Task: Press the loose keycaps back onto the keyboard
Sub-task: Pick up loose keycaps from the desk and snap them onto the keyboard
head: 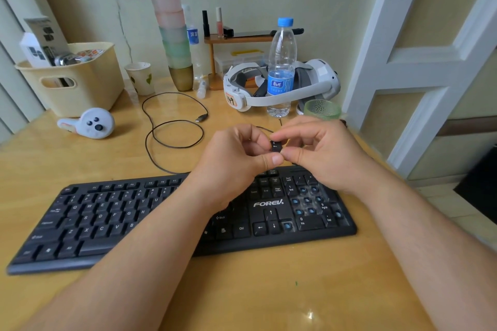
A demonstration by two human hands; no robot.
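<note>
A pale green wall and a white-framed door at the right closed in a glossy wooden table point(269, 290) — cluttered along its back edge with a cream basket point(80, 83), a tall stack of cups point(172, 32), a water bottle point(281, 67), a white headset point(309, 83) and a green glass cup point(322, 109). A white controller point(90, 123) and a looped black cable point(172, 131) lay nearer. The black keyboard point(161, 217) sat across the front, several number-pad spots and the right-arrow spot bare, showing blue stems. Above its right part, the left hand point(239, 158) and right hand point(320, 150) together pinched one black keycap point(276, 146) between fingertips — raised clear of the keys.
</note>
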